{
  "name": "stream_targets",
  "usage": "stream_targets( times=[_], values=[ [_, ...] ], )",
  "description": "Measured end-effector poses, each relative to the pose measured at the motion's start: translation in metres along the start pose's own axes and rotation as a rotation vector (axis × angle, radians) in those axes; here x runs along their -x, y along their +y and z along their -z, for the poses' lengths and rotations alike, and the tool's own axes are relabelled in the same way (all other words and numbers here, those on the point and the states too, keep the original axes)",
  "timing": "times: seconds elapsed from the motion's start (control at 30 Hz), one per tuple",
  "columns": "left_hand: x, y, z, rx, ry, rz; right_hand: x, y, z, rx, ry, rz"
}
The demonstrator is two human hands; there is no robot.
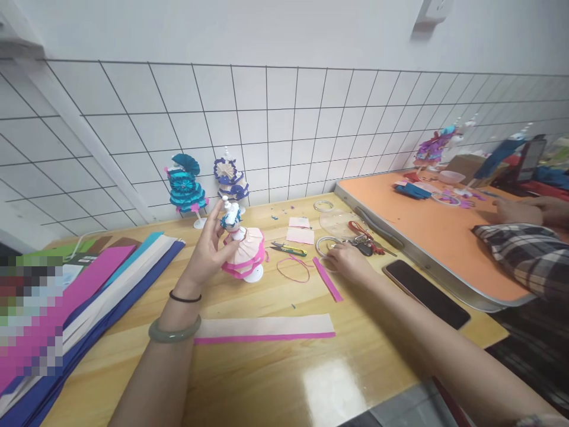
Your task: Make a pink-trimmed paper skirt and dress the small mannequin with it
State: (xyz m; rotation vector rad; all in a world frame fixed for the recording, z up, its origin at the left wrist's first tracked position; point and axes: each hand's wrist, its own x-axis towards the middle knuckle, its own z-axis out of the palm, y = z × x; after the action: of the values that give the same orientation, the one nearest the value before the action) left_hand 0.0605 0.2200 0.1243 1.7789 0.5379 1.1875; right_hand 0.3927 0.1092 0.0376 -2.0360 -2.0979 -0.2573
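Note:
My left hand [211,246] is wrapped round the back and side of a small doll [243,246] with a cream and pink pleated paper skirt, on a white round base. At the right, my right hand [349,261] has its fingers bent down at a roll of clear tape [326,246]; the fingertips are partly hidden. Between the hands lie yellow-green scissors [288,249], a loop of pink string [293,270] and a pink strip [328,279]. A long cream strip with a pink edge [267,327] lies nearer me.
Two finished paper dolls, teal [184,187] and purple [231,178], stand by the wall. Paper sheets [111,296] are stacked at left. Keys [364,244] and a phone [425,293] lie at right. Beyond is an orange table [427,237] with another person's hands [528,210].

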Motion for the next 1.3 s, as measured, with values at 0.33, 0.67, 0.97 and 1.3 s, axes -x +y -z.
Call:
stream_targets(
  times=[0.33,0.67,0.97,1.3],
  values=[
    [0.007,0.044,-0.003,-0.145,0.612,-0.392,0.017,-0.002,0.049,0.062,0.288,-0.032],
    [0.044,0.041,-0.12,0.083,-0.27,0.412,0.032,-0.063,0.112,0.046,0.686,0.176],
    [0.033,0.029,-0.097,0.262,-0.438,0.639,0.025,-0.048,0.106,0.176,0.674,0.228],
    [0.032,0.027,-0.099,0.472,-0.628,0.782,0.032,-0.035,0.106,0.196,0.629,0.31]
  ],
)
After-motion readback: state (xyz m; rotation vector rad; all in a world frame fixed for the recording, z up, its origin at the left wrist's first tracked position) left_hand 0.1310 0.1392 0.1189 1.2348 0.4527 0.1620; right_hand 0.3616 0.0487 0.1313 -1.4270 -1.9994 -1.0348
